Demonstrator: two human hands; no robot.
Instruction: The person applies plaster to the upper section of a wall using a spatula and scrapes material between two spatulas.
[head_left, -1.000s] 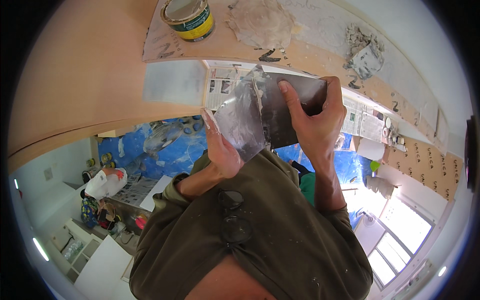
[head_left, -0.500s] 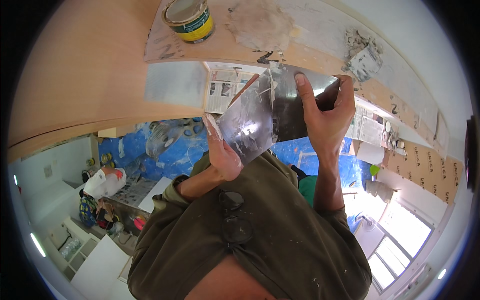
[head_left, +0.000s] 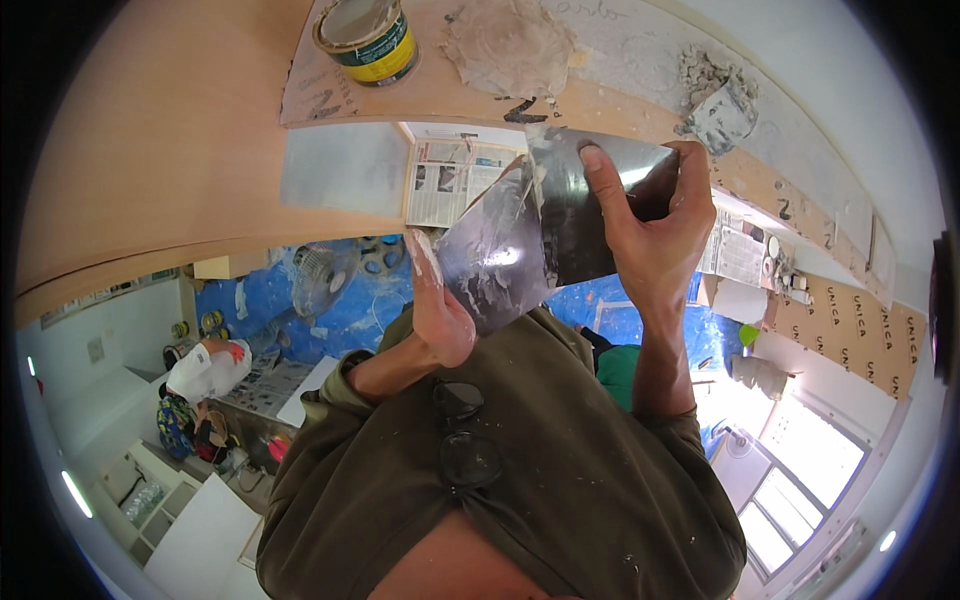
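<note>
Before my chest I hold two broad flat steel filling blades smeared with putty. My left hand (head_left: 441,315), closed and with pale putty on its fingers, supports the left blade (head_left: 490,250) at its outer side; a thin brown strip shows along that blade's upper edge. My right hand (head_left: 655,230) grips the darker right blade (head_left: 572,225), thumb on its face and fingers round its far side. The blades meet or overlap along a putty-streaked edge; exactly how they touch I cannot tell.
A wooden board ahead bears an open tin (head_left: 375,48), a spread putty patch (head_left: 510,48) and a lumpy heap with a small putty-covered tool (head_left: 722,117). Newspaper (head_left: 440,185) lies below. Blue sheeting (head_left: 375,300) covers the floor, where a fan (head_left: 322,275) stands.
The left blade has slid slightly down along the right blade's edge, its upper corner now lower. Both hands keep their grip. The view has shifted a little.
</note>
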